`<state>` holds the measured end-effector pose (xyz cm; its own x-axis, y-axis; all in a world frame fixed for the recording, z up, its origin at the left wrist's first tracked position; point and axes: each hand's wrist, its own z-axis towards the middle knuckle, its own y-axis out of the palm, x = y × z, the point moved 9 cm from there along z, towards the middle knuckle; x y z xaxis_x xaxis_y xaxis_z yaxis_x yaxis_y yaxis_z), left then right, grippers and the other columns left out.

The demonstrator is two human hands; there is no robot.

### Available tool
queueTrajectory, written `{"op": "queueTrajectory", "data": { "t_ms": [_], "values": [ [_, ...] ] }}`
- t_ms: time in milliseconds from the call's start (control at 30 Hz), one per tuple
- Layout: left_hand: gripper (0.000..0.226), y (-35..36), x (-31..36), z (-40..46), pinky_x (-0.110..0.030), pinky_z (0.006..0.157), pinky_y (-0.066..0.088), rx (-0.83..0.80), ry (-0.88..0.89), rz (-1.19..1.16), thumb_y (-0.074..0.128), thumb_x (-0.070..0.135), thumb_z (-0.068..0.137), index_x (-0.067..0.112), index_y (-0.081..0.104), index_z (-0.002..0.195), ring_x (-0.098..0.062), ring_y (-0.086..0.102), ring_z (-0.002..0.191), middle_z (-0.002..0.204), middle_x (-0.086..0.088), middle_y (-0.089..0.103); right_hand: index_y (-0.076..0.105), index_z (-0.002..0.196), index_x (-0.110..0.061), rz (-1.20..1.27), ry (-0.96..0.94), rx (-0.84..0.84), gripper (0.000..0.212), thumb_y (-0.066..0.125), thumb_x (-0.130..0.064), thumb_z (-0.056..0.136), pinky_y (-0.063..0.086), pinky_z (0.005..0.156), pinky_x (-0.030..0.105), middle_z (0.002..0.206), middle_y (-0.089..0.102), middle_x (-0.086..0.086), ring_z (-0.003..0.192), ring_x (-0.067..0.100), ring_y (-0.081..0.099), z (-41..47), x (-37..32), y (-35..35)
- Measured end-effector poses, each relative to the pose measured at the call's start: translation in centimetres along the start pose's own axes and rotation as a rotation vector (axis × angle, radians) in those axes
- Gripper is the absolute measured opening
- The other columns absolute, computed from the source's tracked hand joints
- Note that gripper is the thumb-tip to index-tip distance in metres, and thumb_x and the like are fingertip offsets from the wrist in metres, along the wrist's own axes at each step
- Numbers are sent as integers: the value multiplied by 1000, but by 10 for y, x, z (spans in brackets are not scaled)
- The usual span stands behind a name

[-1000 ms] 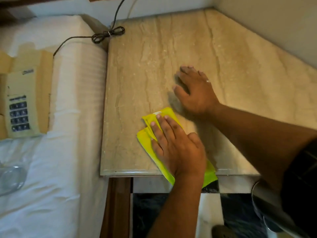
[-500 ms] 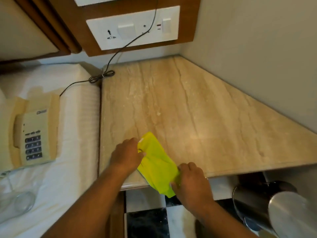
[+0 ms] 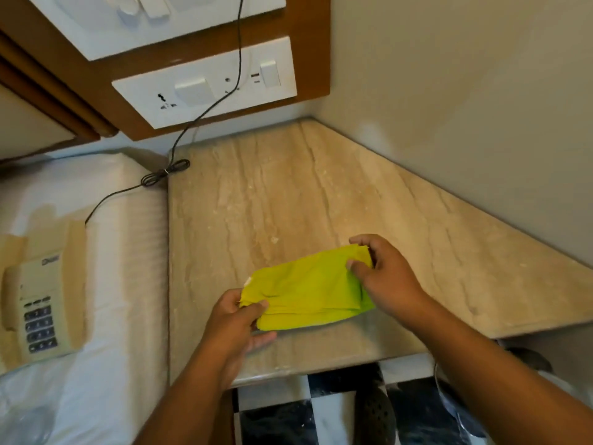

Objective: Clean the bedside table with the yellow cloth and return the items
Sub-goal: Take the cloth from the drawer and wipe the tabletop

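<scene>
We risk letting the folded yellow microfibre cloth [image 3: 308, 289] slip open or drag grit back over the beige veined marble counter [image 3: 321, 203], since we grip it only at its two ends just above the front of the stone. Our left hand [image 3: 237, 319] pinches the near-left corner between thumb and closed fingers [image 3: 256, 308]. Our right hand [image 3: 385, 277] curls its fingers [image 3: 357, 268] shut around the far-right end, while the cream push-button telephone [image 3: 38, 303] waits on the white bed [image 3: 122, 284].

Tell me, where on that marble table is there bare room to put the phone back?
The table is bare from the back corner under the socket plate along the wall to its right end. The near middle is crowded: the left hand and right hand hold the cloth there. The cord crosses the back left corner. The phone lies on the bed.
</scene>
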<state>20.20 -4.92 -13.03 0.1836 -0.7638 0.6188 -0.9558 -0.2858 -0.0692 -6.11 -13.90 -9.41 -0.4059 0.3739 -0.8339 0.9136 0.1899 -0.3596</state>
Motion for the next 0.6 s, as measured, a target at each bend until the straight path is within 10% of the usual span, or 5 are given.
{"op": "queueTrajectory", "data": {
  "t_ms": [367,600],
  "values": [
    [18,168,68,45,-32,54,58,-46,274,391,65,3,85,19,58,80,-22,64,76,87,-13,66,58,92,-21,-180,182,228,15,68,-12,86,36,57,14,82,58,-10,74,10,54,-8,97,-118],
    [9,170,24,30,-33,51,58,-8,125,409,64,7,86,14,60,85,-21,68,72,86,-11,66,58,127,-16,24,219,471,40,67,-12,89,40,85,22,120,61,-1,103,11,54,7,101,-151]
  ]
}}
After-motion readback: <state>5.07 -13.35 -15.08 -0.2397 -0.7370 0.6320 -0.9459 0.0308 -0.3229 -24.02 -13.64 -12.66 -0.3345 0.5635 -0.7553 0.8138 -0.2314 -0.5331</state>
